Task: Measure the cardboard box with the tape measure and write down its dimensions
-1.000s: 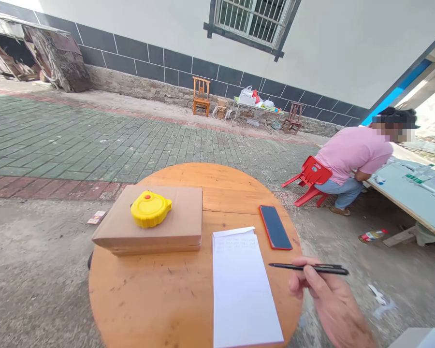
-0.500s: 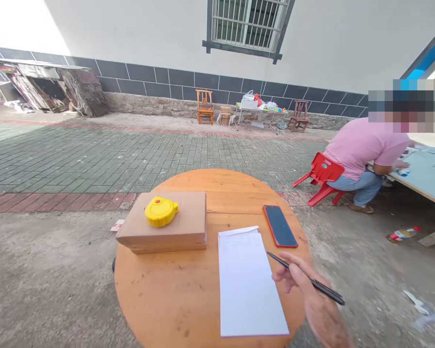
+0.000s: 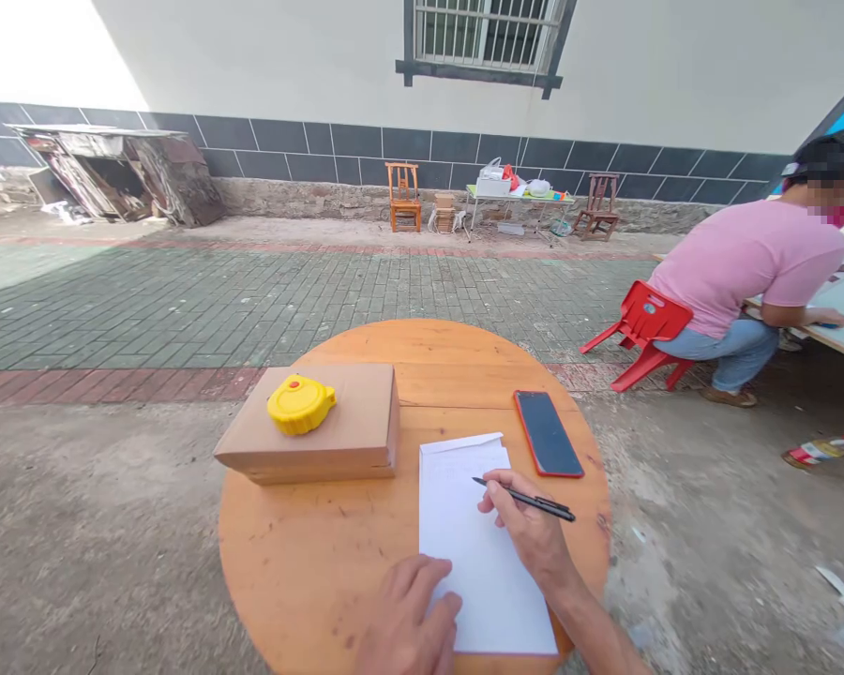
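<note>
A black pen [image 3: 535, 502] is pinched in my right hand [image 3: 531, 534], its tip over the upper part of a white paper pad [image 3: 468, 534]. Faint marks show near the pad's top, too small to read. My left hand [image 3: 414, 614] rests at the pad's lower left edge, fingers spread, partly on the paper and partly on the wood. Left of the pad, a yellow tape measure [image 3: 301, 406] lies on top of a closed cardboard box [image 3: 352, 403]. A phone [image 3: 549, 433] with a red edge lies to the pad's upper right.
All this sits on a round wooden table [image 3: 309, 553]. At the right, a person in a pink shirt [image 3: 746, 258] sits on a red chair [image 3: 647, 323] by another table. A bottle [image 3: 821, 452] lies on the ground. Wooden chairs stand along the far wall.
My left hand has come into view onto the pad's lower left. My right hand has moved left with the pen, from beside the pad to over it. The view has shifted slightly.
</note>
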Tool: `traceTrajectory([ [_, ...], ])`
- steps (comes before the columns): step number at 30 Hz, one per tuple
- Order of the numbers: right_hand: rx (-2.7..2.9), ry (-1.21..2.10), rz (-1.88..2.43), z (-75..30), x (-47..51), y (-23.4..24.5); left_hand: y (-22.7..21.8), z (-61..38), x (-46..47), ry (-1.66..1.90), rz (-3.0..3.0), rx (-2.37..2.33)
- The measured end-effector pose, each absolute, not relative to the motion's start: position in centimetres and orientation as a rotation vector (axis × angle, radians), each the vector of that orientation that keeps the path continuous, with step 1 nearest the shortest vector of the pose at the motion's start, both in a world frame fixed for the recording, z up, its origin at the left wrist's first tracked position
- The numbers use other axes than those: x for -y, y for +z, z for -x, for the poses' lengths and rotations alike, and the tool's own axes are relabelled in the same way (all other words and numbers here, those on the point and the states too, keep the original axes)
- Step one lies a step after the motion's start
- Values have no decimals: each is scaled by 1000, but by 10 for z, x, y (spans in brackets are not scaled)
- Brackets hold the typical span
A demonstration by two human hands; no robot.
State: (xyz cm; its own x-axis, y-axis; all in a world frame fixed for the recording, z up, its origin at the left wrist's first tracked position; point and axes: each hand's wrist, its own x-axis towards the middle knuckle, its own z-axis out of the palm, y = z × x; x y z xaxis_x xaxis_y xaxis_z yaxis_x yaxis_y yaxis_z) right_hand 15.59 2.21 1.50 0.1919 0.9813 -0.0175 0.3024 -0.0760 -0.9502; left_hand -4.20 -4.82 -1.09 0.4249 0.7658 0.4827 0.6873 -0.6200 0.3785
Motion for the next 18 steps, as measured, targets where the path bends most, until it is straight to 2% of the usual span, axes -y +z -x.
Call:
traceTrajectory([
  [6, 1352, 812, 1563, -147, -43, 7, -12, 7, 10, 734, -2614, -1259],
  [18, 1529, 746, 1598, -150, -53, 1, -33, -3, 14, 833, -2462, -1384],
])
